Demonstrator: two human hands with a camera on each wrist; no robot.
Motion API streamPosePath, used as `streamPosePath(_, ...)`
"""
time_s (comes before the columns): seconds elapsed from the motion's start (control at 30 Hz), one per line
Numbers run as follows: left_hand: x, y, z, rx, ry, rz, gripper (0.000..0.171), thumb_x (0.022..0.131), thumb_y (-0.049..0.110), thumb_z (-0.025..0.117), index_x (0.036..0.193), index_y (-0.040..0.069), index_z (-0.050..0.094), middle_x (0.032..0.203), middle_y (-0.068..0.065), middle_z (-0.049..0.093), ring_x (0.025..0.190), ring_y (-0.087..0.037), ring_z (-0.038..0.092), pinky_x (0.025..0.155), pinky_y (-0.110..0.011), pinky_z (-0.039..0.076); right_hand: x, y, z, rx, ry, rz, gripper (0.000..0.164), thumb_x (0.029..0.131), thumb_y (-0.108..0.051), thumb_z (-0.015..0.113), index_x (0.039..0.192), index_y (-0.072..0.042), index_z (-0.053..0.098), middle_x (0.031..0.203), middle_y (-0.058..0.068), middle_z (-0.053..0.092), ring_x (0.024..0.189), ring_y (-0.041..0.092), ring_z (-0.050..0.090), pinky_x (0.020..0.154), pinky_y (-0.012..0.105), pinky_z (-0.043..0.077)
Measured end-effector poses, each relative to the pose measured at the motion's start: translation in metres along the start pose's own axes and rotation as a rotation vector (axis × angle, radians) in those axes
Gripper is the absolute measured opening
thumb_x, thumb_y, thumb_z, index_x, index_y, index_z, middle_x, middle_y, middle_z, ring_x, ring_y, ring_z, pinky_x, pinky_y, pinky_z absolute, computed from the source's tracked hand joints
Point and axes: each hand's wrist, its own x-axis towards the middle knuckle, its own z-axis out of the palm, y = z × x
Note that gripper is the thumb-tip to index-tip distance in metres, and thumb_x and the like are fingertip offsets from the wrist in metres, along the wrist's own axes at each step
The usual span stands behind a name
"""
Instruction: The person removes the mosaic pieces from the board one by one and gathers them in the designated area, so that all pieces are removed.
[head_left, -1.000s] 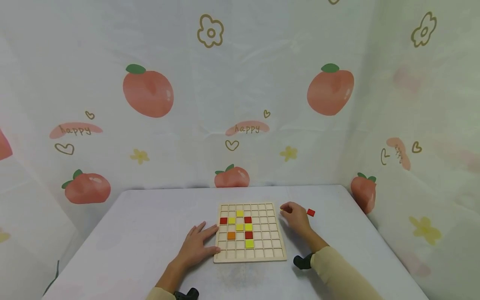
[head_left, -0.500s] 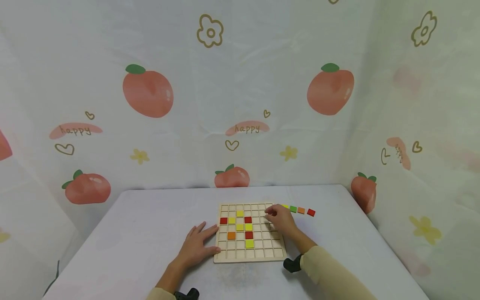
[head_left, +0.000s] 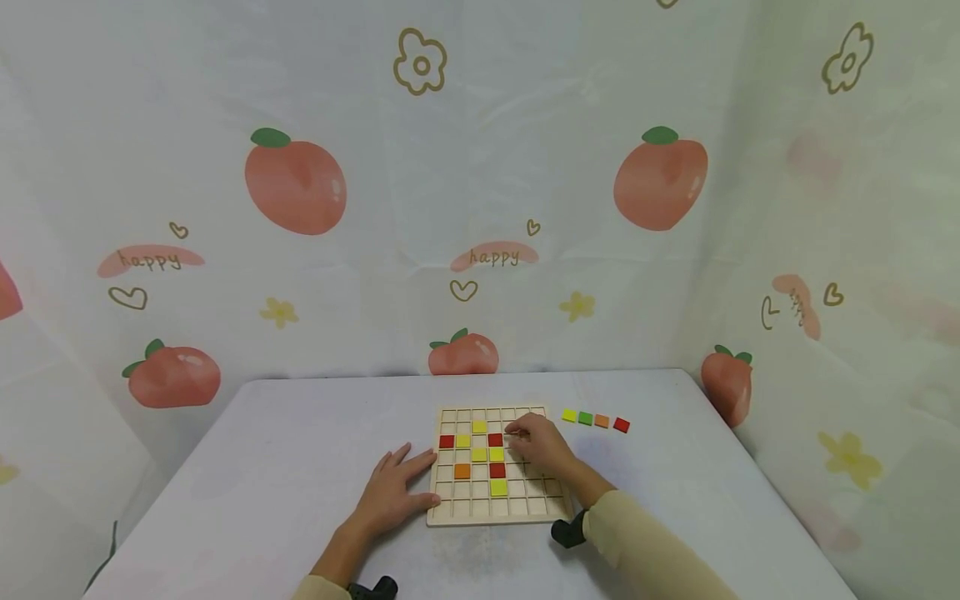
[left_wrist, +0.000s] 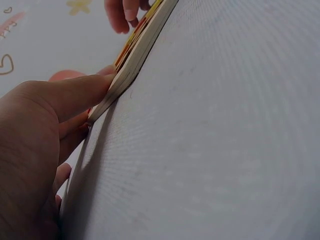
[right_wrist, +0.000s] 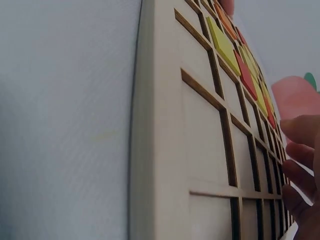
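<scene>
A square wooden grid board (head_left: pixel 517 505) lies on the table, with several red, yellow and orange square tiles in its cells. My left hand (head_left: pixel 392 493) rests at the board's left edge, fingers spread and thumb on the rim, as the left wrist view also shows. Over the board's upper middle is my right hand (head_left: pixel 542 443), thumb and forefinger close together just right of a red tile (head_left: pixel 495 439). I cannot tell whether a tile is between these fingertips. In the right wrist view the right fingers (right_wrist: pixel 300 152) are bent low over the far cells.
A row of loose tiles lies on the table beyond the board's right corner: yellow (head_left: pixel 569 415), green (head_left: pixel 585 418), orange (head_left: pixel 602 422) and red (head_left: pixel 622 425). The white table (head_left: pixel 300 433) meets a fruit-print curtain (head_left: pixel 375 317) at the back.
My right hand has moved left from beside the loose tiles to over the board's upper middle, uncovering the yellow, green and orange tiles. The left hand and board have stayed put.
</scene>
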Motion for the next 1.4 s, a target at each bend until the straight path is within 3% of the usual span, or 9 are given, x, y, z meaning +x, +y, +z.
streamPosePath(0.13, 0.001, -0.003, 0.001, 0.011, 0.003, 0.006, 0.077, 0.074, 0.059, 0.072, 0.139, 0.019, 0.057, 0.141, 0.001, 0.053, 0.142, -0.033, 0.027, 0.114, -0.057, 0.013, 0.005, -0.002, 0.004, -0.044, -0.051, -0.038, 0.023, 0.088, -0.012, 0.071, 0.110, -0.009, 0.073, 0.109, 0.005, 0.064, 0.103, 0.025, 0.054, 0.091, 0.044, 0.048)
streamPosePath(0.33, 0.001, -0.004, 0.001, -0.001, -0.001, -0.003, 0.077, 0.074, 0.060, 0.071, 0.139, 0.020, 0.057, 0.141, 0.001, 0.053, 0.142, -0.033, 0.026, 0.115, -0.057, 0.012, 0.008, -0.003, 0.010, -0.138, -0.120, 0.004, 0.035, 0.087, -0.030, 0.074, 0.119, -0.016, 0.071, 0.121, 0.004, 0.061, 0.108, 0.024, 0.048, 0.092, 0.042, 0.046)
streamPosePath(0.6, 0.000, -0.001, 0.000, -0.003, 0.001, -0.006, 0.077, 0.074, 0.058, 0.072, 0.139, 0.020, 0.056, 0.141, 0.000, 0.053, 0.142, -0.033, 0.027, 0.114, -0.058, 0.013, 0.009, -0.011, 0.010, -0.199, -0.120, 0.009, 0.035, 0.085, -0.036, 0.074, 0.114, -0.017, 0.072, 0.118, 0.003, 0.059, 0.110, 0.025, 0.047, 0.093, 0.043, 0.046)
streamPosePath(0.87, 0.000, -0.001, -0.001, -0.007, -0.004, -0.012, 0.077, 0.074, 0.058, 0.073, 0.139, 0.020, 0.056, 0.142, 0.000, 0.053, 0.142, -0.034, 0.027, 0.114, -0.059, 0.013, 0.014, -0.018, 0.009, -0.177, -0.126, 0.074, 0.027, 0.085, -0.034, 0.075, 0.105, -0.016, 0.072, 0.111, 0.000, 0.059, 0.107, 0.023, 0.047, 0.094, 0.042, 0.046)
streamPosePath(1.13, 0.001, -0.003, 0.001, -0.008, -0.013, -0.002, 0.078, 0.074, 0.059, 0.072, 0.139, 0.020, 0.057, 0.141, 0.001, 0.053, 0.142, -0.033, 0.027, 0.114, -0.058, 0.012, 0.020, -0.018, 0.013, -0.139, -0.085, 0.124, 0.015, 0.085, -0.027, 0.076, 0.090, -0.015, 0.069, 0.093, -0.003, 0.055, 0.095, 0.020, 0.049, 0.086, 0.038, 0.048)
streamPosePath(1.4, 0.001, -0.002, -0.001, -0.012, -0.007, 0.016, 0.077, 0.073, 0.059, 0.073, 0.138, 0.019, 0.057, 0.141, -0.001, 0.053, 0.141, -0.035, 0.027, 0.114, -0.059, 0.013, 0.019, -0.013, 0.018, 0.008, -0.005, 0.152, 0.007, 0.088, -0.019, 0.073, 0.086, -0.015, 0.067, 0.087, -0.003, 0.056, 0.083, 0.017, 0.051, 0.071, 0.030, 0.049)
